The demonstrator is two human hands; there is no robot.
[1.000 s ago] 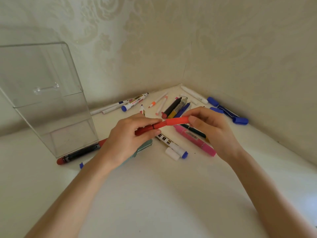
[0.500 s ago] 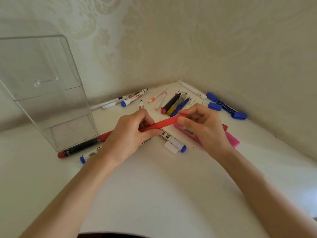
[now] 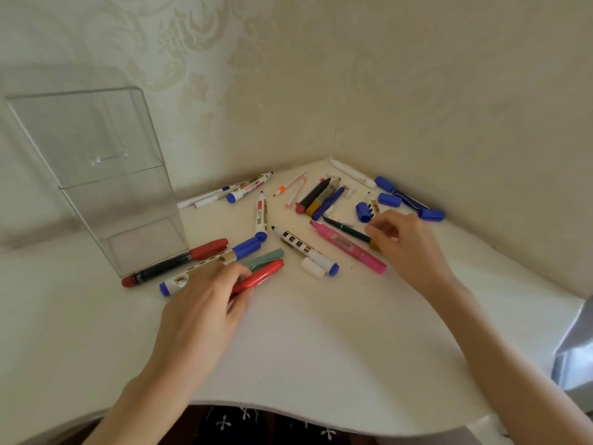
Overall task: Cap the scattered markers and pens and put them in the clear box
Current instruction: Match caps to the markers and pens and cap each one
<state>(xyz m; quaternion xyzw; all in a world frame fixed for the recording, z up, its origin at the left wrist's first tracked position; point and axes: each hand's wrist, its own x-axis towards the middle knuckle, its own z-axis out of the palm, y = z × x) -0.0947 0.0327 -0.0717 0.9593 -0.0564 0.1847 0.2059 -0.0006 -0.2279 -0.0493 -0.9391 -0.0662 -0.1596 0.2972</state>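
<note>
Step in hand, by my reading: one item capped, boxing due.
- Left grip [image 3: 205, 303]: pinches the red pen [image 3: 263, 274] low over the desk [image 3: 321, 342], cap seemingly on.
- Right grip [image 3: 406, 244]: fingers half curled, holding nothing that shows, over the end of the black pen [image 3: 348, 229].
- Clear box [image 3: 96, 162]: upright at the left, nothing seen inside. The pen needs lifting over its rim.
- Blue caps [image 3: 389, 199]: loose by the wall.
- Unclear: the red pen's rear under the palm, and whether the right fingertips touch anything.
</note>
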